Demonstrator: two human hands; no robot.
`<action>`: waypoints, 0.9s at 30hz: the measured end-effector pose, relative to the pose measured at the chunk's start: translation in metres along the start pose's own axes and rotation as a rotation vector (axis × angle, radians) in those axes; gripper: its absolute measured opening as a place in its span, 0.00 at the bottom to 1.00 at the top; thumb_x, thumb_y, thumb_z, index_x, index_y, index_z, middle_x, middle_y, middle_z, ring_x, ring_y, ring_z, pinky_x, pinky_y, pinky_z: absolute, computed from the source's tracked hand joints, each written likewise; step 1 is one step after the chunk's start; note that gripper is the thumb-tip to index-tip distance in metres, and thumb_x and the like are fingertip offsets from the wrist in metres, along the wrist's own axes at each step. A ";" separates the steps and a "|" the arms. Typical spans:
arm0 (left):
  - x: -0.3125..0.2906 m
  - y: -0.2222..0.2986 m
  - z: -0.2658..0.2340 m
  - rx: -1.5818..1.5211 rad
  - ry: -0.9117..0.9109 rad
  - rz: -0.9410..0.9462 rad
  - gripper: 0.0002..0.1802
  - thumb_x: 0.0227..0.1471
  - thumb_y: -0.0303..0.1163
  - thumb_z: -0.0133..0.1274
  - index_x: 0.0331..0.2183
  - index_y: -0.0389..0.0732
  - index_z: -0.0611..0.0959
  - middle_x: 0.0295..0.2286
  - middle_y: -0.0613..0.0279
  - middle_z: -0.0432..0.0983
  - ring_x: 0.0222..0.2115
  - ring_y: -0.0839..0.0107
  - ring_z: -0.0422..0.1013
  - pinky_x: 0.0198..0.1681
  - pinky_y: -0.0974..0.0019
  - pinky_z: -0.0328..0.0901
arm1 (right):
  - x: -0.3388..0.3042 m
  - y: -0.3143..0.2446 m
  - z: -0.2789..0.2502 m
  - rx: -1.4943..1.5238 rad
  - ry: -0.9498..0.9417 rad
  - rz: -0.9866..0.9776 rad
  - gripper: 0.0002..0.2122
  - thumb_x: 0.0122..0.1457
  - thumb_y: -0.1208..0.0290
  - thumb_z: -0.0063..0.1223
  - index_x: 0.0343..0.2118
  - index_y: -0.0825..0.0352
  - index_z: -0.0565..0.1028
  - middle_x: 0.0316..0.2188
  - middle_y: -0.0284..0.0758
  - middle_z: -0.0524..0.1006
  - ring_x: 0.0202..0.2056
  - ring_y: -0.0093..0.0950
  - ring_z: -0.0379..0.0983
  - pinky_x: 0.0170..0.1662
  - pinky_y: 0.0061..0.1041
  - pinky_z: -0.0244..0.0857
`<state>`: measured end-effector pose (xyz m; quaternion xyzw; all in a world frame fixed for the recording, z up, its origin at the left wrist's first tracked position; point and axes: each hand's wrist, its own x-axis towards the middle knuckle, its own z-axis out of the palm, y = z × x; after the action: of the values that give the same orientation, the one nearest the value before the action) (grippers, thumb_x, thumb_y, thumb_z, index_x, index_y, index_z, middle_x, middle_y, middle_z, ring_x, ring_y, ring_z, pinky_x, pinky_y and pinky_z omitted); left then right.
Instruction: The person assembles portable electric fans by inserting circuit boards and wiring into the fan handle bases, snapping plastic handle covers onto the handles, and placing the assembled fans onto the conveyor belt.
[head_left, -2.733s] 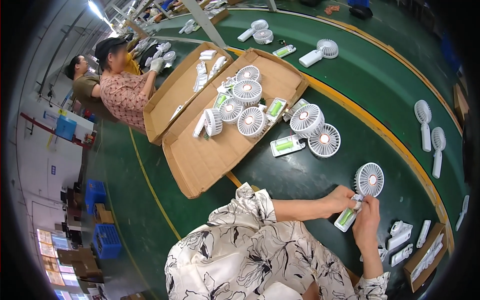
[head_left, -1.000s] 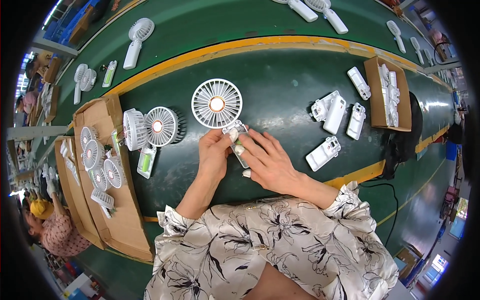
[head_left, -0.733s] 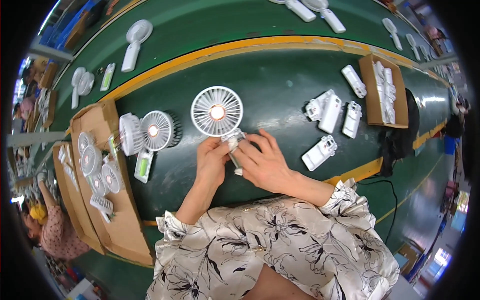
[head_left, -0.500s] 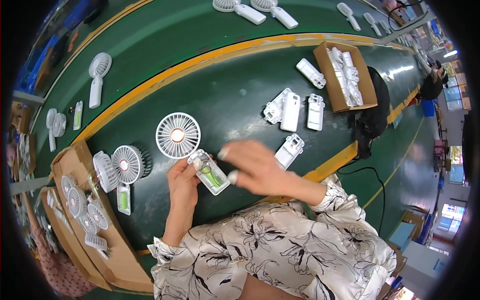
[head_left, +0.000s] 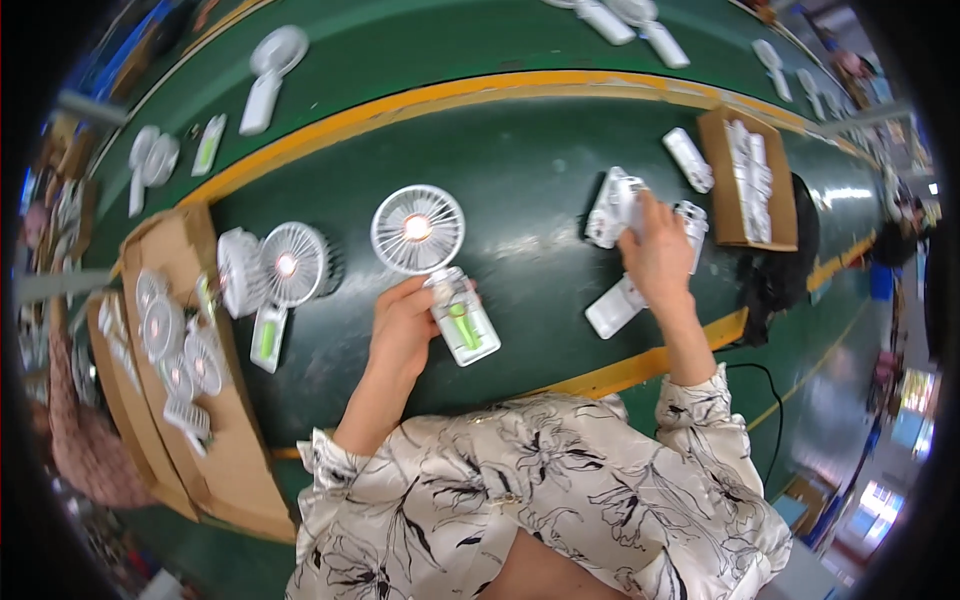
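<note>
My left hand [head_left: 400,325] is closed round the neck end of a white handheld fan [head_left: 465,330]. Its handle lies open toward me, with a green battery [head_left: 464,327] and thin wiring inside, and its round fan head [head_left: 418,229] points away. Off to the right, my right hand [head_left: 657,250] has its fingers and thumb closed on a white handle cover [head_left: 628,205] at a small cluster of covers. Another cover [head_left: 615,308] lies below that hand, and one more [head_left: 692,232] sits partly hidden behind it.
A cardboard box of white parts [head_left: 728,190] stands at the right, a loose cover [head_left: 688,160] beside it. At left, a cardboard tray [head_left: 235,440] holds several fans, with more fans [head_left: 290,265] next to it. Beyond the yellow edge [head_left: 480,85], fans lie on a green belt [head_left: 400,45].
My right hand has gone from beside the open handle to the covers at the right and closed on one. The left hand still holds the fan. The whole view has shifted.
</note>
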<state>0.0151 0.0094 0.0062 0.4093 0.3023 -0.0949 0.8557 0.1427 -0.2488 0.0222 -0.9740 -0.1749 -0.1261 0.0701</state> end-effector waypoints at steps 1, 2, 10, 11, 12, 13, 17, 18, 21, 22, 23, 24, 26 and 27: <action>-0.001 0.001 0.001 -0.004 -0.008 -0.009 0.15 0.44 0.22 0.41 0.37 0.27 0.72 0.33 0.48 0.73 0.33 0.62 0.72 0.38 0.61 0.67 | 0.001 0.002 -0.004 -0.010 -0.087 0.070 0.24 0.42 0.72 0.51 0.46 0.63 0.64 0.33 0.40 0.70 0.35 0.39 0.67 0.35 0.34 0.64; -0.003 0.002 0.000 -0.008 -0.019 -0.017 0.15 0.44 0.22 0.41 0.37 0.27 0.72 0.33 0.49 0.73 0.33 0.62 0.72 0.38 0.61 0.67 | 0.001 -0.001 -0.008 0.013 -0.124 0.103 0.24 0.42 0.71 0.52 0.47 0.63 0.64 0.31 0.40 0.71 0.34 0.39 0.68 0.34 0.34 0.64; -0.007 -0.001 0.002 -0.064 -0.029 -0.018 0.14 0.46 0.25 0.44 0.37 0.28 0.72 0.33 0.47 0.73 0.33 0.60 0.72 0.38 0.61 0.68 | 0.003 0.007 -0.003 0.071 -0.051 0.301 0.24 0.40 0.68 0.53 0.43 0.69 0.66 0.30 0.41 0.71 0.32 0.39 0.69 0.35 0.33 0.64; -0.007 -0.002 0.004 -0.025 -0.018 -0.013 0.14 0.46 0.25 0.44 0.37 0.28 0.72 0.33 0.47 0.73 0.33 0.60 0.72 0.38 0.61 0.68 | 0.002 0.006 -0.006 0.018 0.044 0.270 0.23 0.39 0.69 0.53 0.42 0.71 0.67 0.29 0.41 0.71 0.33 0.39 0.69 0.35 0.33 0.63; -0.006 -0.005 0.003 -0.024 -0.013 -0.013 0.14 0.46 0.25 0.43 0.37 0.28 0.72 0.33 0.48 0.73 0.33 0.61 0.72 0.38 0.61 0.68 | -0.001 0.001 -0.012 0.054 0.084 0.211 0.23 0.39 0.69 0.53 0.41 0.71 0.67 0.28 0.41 0.71 0.33 0.38 0.69 0.35 0.33 0.63; -0.006 -0.006 0.001 -0.028 -0.008 -0.013 0.14 0.46 0.25 0.43 0.37 0.28 0.72 0.33 0.48 0.73 0.33 0.61 0.72 0.38 0.61 0.68 | -0.005 -0.008 -0.020 0.092 0.122 0.154 0.22 0.38 0.69 0.53 0.40 0.71 0.67 0.28 0.41 0.70 0.33 0.37 0.68 0.35 0.32 0.63; -0.005 -0.007 0.001 -0.050 -0.020 -0.037 0.14 0.46 0.26 0.43 0.36 0.28 0.72 0.33 0.49 0.73 0.33 0.62 0.72 0.39 0.61 0.67 | -0.026 -0.057 -0.042 0.578 -0.040 -0.012 0.24 0.36 0.70 0.54 0.38 0.78 0.68 0.23 0.42 0.70 0.24 0.33 0.69 0.27 0.27 0.64; -0.006 -0.006 0.001 -0.073 -0.043 -0.028 0.14 0.46 0.27 0.43 0.36 0.29 0.72 0.33 0.50 0.73 0.34 0.62 0.72 0.39 0.61 0.67 | -0.030 -0.071 -0.046 0.615 -0.086 -0.074 0.23 0.36 0.69 0.54 0.37 0.77 0.68 0.23 0.43 0.70 0.23 0.35 0.69 0.27 0.28 0.64; -0.007 -0.004 0.004 -0.135 -0.033 -0.031 0.15 0.47 0.31 0.43 0.36 0.31 0.72 0.33 0.53 0.73 0.34 0.64 0.71 0.39 0.61 0.66 | -0.033 -0.101 -0.056 0.528 -0.192 -0.257 0.21 0.35 0.69 0.55 0.34 0.75 0.69 0.20 0.39 0.68 0.22 0.35 0.67 0.23 0.30 0.62; -0.008 -0.003 0.005 -0.125 -0.042 -0.028 0.17 0.48 0.36 0.43 0.36 0.34 0.72 0.33 0.57 0.72 0.34 0.67 0.70 0.38 0.62 0.65 | -0.035 -0.107 -0.054 0.515 -0.203 -0.288 0.21 0.35 0.69 0.55 0.34 0.75 0.69 0.21 0.39 0.68 0.22 0.35 0.67 0.23 0.30 0.63; -0.008 -0.003 0.005 -0.129 -0.038 -0.024 0.17 0.48 0.36 0.43 0.36 0.34 0.72 0.33 0.57 0.72 0.34 0.67 0.70 0.38 0.62 0.65 | -0.036 -0.112 -0.051 0.502 -0.214 -0.319 0.21 0.34 0.69 0.55 0.33 0.74 0.69 0.21 0.39 0.68 0.23 0.35 0.68 0.24 0.30 0.63; -0.009 -0.004 0.006 -0.174 -0.034 -0.029 0.17 0.49 0.37 0.42 0.35 0.34 0.73 0.32 0.58 0.73 0.33 0.68 0.70 0.37 0.63 0.66 | -0.035 -0.117 -0.049 0.485 -0.220 -0.347 0.20 0.33 0.69 0.55 0.32 0.74 0.69 0.21 0.39 0.69 0.23 0.34 0.68 0.23 0.29 0.63; -0.010 -0.004 0.006 -0.210 -0.026 -0.027 0.19 0.50 0.42 0.42 0.35 0.36 0.73 0.32 0.60 0.72 0.32 0.71 0.69 0.37 0.65 0.65 | -0.035 -0.126 -0.048 0.506 -0.237 -0.360 0.20 0.33 0.71 0.55 0.32 0.75 0.69 0.21 0.40 0.68 0.21 0.35 0.68 0.23 0.30 0.63; -0.010 -0.004 0.006 -0.214 -0.024 -0.025 0.19 0.50 0.42 0.42 0.35 0.36 0.73 0.32 0.60 0.72 0.32 0.71 0.69 0.37 0.65 0.65 | -0.036 -0.129 -0.047 0.526 -0.252 -0.364 0.20 0.32 0.73 0.55 0.32 0.76 0.69 0.20 0.40 0.68 0.20 0.36 0.68 0.23 0.30 0.63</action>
<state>0.0082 0.0010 0.0127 0.3106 0.3057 -0.0776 0.8967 0.0538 -0.1486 0.0694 -0.8832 -0.3798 0.0340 0.2731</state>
